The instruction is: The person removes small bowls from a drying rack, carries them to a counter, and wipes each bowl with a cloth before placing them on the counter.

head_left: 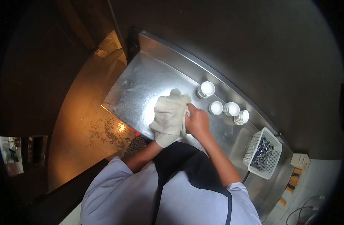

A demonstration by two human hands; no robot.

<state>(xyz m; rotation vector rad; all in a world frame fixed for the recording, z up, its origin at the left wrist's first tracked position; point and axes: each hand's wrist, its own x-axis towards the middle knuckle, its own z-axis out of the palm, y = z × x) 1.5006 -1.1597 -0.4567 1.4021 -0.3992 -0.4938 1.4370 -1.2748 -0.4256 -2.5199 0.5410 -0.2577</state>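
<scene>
An off-white cloth (169,114) covers my left hand down to the wrist, over the steel counter (142,77). The fingers of that hand are hidden under the fabric. My right hand (198,120) is closed on the cloth's right edge. Beyond my right hand, small white bowls or cups stand along the counter's back: a stack (206,90), a single-looking one (216,108) and two more stacks (231,109) (242,117).
A white perforated basket (278,152) of metal utensils stands on the right part of the counter. The raised steel edge (194,63) runs along the back. A white box (300,161) and yellow-and-black objects (293,180) lie farther right.
</scene>
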